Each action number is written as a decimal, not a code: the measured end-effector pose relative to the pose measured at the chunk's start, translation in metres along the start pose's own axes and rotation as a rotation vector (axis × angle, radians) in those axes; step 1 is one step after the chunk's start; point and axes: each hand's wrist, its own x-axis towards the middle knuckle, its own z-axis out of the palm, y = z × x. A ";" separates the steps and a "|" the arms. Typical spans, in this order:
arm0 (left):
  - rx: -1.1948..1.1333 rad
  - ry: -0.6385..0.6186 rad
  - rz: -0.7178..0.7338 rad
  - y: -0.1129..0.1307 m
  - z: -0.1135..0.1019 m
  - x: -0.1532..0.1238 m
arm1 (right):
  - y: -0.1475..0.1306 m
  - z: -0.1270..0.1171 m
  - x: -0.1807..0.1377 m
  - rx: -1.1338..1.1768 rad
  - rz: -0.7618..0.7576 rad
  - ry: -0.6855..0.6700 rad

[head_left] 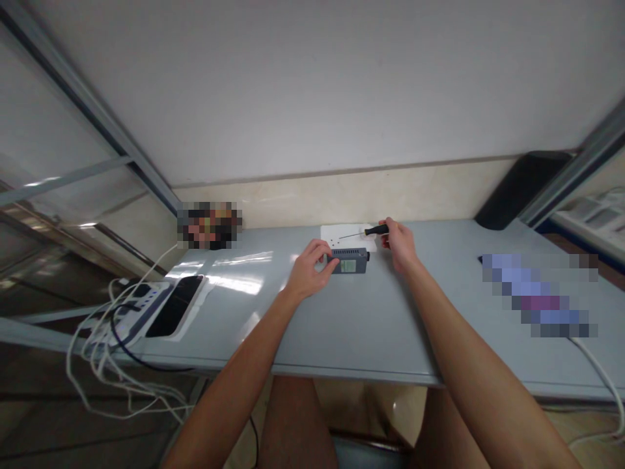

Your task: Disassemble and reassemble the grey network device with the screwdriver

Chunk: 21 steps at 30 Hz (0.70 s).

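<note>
A small dark grey box point(349, 260) with a pale label lies on the grey table point(342, 326), near its far edge. My left hand point(310, 267) grips the box's left end with curled fingers. My right hand point(399, 242) is closed on the black handle of a thin screwdriver point(364, 232). The screwdriver's shaft points left over a white sheet point(330, 232) lying just behind the box.
At the table's left end sit a white power strip point(141, 301) with several cables hanging off it and a black phone point(174, 306) on a white pad. A black object point(522, 185) leans at the far right corner. A white cable point(603, 378) runs off the right side.
</note>
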 end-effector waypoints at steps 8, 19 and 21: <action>-0.035 -0.006 -0.033 0.007 -0.004 0.000 | 0.011 0.002 0.000 -0.102 -0.022 -0.042; 0.155 -0.026 0.044 0.016 -0.004 0.003 | 0.010 0.002 -0.002 -0.049 -0.040 -0.061; 0.196 -0.028 0.060 0.019 -0.003 0.003 | 0.006 0.000 -0.002 -0.017 -0.016 -0.046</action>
